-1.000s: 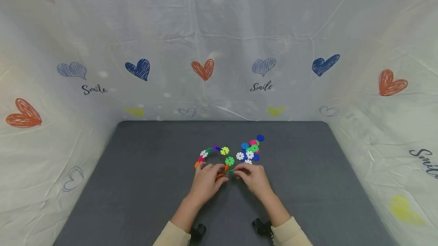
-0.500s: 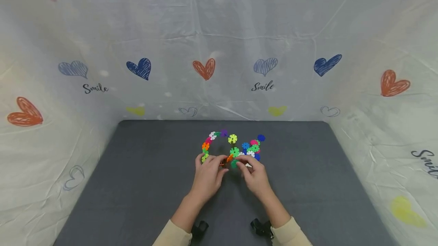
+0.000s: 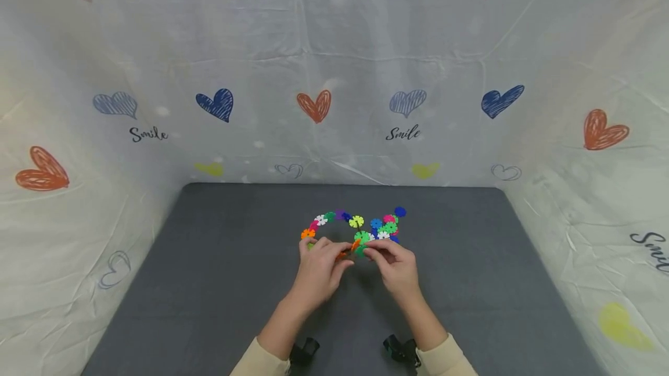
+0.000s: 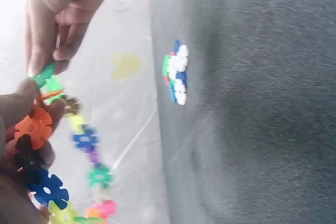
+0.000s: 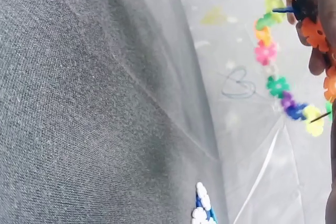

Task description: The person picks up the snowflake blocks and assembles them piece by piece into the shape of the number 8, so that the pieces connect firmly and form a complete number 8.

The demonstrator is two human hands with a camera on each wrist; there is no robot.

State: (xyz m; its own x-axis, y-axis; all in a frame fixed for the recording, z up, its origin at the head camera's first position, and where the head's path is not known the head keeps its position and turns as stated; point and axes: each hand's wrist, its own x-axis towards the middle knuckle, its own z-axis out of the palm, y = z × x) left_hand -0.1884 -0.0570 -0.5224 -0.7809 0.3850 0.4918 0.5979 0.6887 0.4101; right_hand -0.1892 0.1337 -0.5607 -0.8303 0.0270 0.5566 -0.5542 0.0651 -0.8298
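A loop of linked, notched plastic discs hangs between the two hands, with a white disc (image 3: 321, 220) and a yellow disc (image 3: 356, 221) on its far side. The left hand (image 3: 319, 270) grips the chain; in the left wrist view its fingers are round an orange disc (image 4: 33, 128), beside a black one and a blue disc (image 4: 48, 189). Between thumb and fingertips the right hand (image 3: 398, 267) pinches a green disc (image 4: 43, 76), which touches or nearly touches the orange pieces at the left fingertips. Whether those pieces are joined I cannot tell.
Just beyond the right hand, a pile of loose discs (image 3: 389, 227), blue, green, pink and white, lies on the dark grey table (image 3: 235, 248). A pale curtain (image 3: 355, 74) printed with hearts stands behind the table and along both sides.
The chain's far side swung up and right, then dropped back slightly left. The green disc in the right hand has come up against the orange pieces. Both hands keep their hold and have shifted slightly.
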